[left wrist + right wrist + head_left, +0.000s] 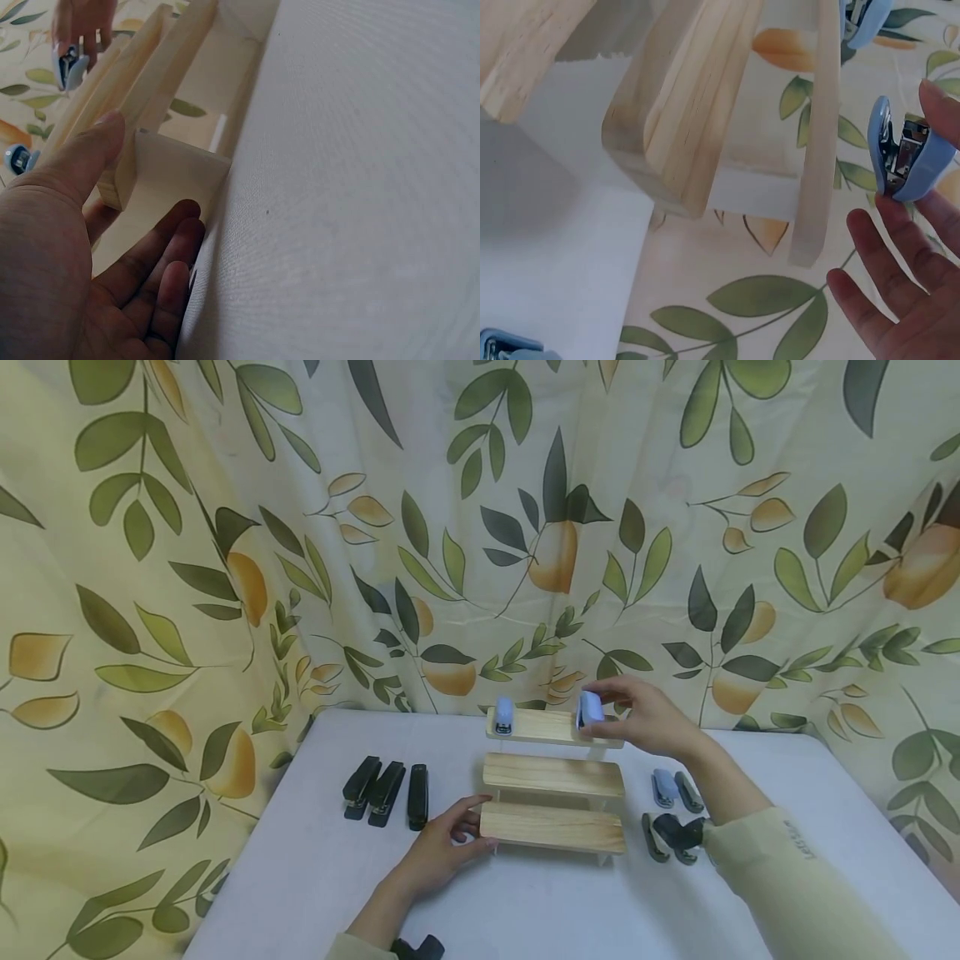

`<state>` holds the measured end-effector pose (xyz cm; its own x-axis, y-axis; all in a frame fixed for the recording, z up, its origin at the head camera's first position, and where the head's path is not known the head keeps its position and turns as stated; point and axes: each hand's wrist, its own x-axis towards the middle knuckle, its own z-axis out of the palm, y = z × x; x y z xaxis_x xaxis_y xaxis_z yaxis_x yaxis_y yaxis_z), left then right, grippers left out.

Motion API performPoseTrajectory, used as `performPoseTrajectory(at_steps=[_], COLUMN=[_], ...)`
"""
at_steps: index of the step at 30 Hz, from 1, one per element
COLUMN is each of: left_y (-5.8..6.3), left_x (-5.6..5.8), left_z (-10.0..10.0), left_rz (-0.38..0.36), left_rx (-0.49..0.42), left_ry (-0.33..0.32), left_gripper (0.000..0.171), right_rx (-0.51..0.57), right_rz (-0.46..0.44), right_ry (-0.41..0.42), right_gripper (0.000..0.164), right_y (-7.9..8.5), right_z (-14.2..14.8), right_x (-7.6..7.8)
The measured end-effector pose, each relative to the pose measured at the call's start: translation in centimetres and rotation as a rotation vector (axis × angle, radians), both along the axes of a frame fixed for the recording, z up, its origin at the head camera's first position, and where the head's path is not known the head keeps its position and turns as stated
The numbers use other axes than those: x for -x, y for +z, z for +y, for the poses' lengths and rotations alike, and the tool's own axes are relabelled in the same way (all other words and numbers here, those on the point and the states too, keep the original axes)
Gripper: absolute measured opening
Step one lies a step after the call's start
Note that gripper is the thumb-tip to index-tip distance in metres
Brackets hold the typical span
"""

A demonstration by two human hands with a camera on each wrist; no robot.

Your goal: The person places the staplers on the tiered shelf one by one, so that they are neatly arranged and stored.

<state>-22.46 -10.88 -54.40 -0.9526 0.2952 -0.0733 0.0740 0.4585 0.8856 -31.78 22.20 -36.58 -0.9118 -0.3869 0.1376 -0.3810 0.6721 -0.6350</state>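
Observation:
A three-tier wooden display stand (552,827) has pale boards on whitish supports. My left hand (442,852) grips the left end of its lowest board, thumb on one side and index finger on the other; in the left wrist view the other fingers (174,289) hang loosely beside the support. My right hand (648,717) pinches a small light-blue stapler (911,154) between thumb and fingers at the right part of the top board (543,725). The right wrist view shows a gap between that stapler and the board. Another light-blue stapler (504,717) stands on the top board's left end.
Three black staplers (385,793) lie on the white-covered table (300,893) left of the stand. To its right are a blue stapler (663,787), a dark greyish stapler (688,792) and other small staplers (655,839), partly hidden by the right wrist. A leaf-patterned curtain (480,527) hangs behind.

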Motion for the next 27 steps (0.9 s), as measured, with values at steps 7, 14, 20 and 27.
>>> performPoseTrajectory(at_steps=[7, 14, 20, 27], left_y=[0.0, 0.1, -0.1, -0.1], left_x=[-0.1, 0.0, 0.0, 0.0], left_z=[0.0, 0.0, -0.1, -0.1], left_rz=[-0.001, -0.007, -0.008, -0.007], left_rx=[0.0, -0.012, -0.01, -0.012], left_ry=[-0.003, -0.002, -0.004, -0.004], left_gripper=[0.062, 0.062, 0.062, 0.063], right_rx=[0.021, 0.03, 0.033, 0.031], right_rz=[-0.019, -0.02, -0.025, -0.049], right_ry=[0.02, 0.052, 0.055, 0.05], right_gripper=[0.067, 0.068, 0.069, 0.069], right_y=[-0.1, -0.3, -0.4, -0.7], right_z=[-0.8, -1.5, -2.1, -2.9], right_x=[0.2, 0.4, 0.6, 0.9])
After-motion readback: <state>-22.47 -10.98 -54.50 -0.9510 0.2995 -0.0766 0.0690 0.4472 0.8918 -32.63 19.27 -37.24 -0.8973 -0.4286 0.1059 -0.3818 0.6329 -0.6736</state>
